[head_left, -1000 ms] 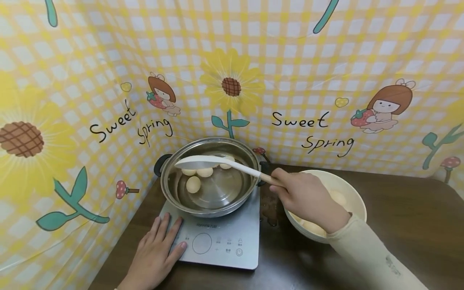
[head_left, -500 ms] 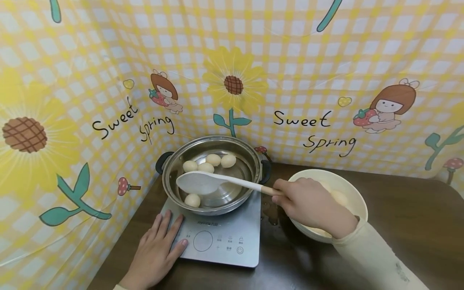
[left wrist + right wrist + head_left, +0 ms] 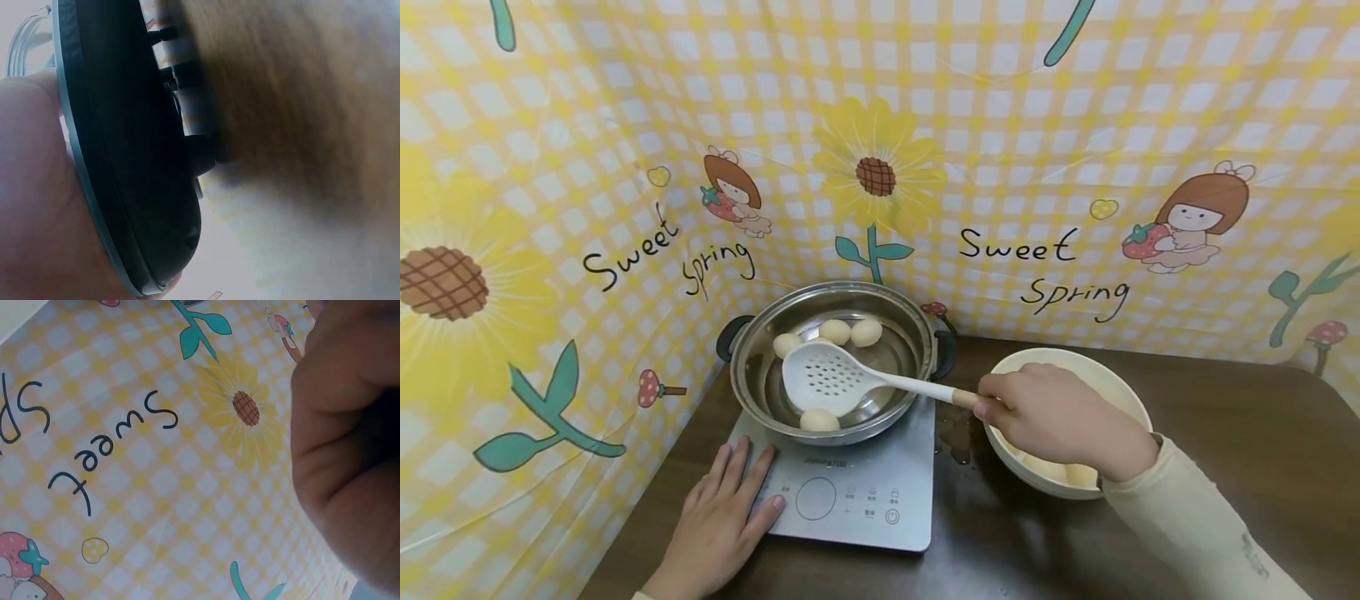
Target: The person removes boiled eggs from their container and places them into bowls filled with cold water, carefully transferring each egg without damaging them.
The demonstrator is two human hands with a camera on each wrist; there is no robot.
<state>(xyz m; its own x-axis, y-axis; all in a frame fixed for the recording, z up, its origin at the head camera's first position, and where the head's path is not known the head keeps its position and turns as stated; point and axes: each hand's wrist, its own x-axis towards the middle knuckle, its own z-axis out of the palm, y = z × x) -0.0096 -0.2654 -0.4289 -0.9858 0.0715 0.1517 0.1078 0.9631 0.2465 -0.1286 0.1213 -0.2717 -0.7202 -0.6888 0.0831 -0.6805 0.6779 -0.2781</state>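
My right hand point(image 3: 1060, 417) grips the wooden handle of a white slotted spoon point(image 3: 887, 380). The spoon's perforated head is inside the steel pot point(image 3: 756, 367), its holes facing up. Behind the head lie pale eggs point(image 3: 835, 332), and one egg point(image 3: 819, 421) sits at the pot's front side by its lower edge. No egg shows on the spoon. My left hand point(image 3: 711, 517) rests with straight, spread fingers on the left edge of the induction cooker point(image 3: 913, 475) under the pot. In the left wrist view the cooker's dark underside point(image 3: 125, 144) stands beside that hand.
A cream bowl point(image 3: 1116, 385) holding several eggs stands right of the cooker, partly hidden under my right hand. Water drops point(image 3: 957, 437) lie on the dark wooden table point(image 3: 1225, 425) between them. A yellow checked cloth point(image 3: 1015, 150) hangs close behind and on the left.
The slotted spoon, first held over the pot's back, has come forward and turned so its holes show. The front egg has shifted forward and right. My left hand has stayed on the cooker.
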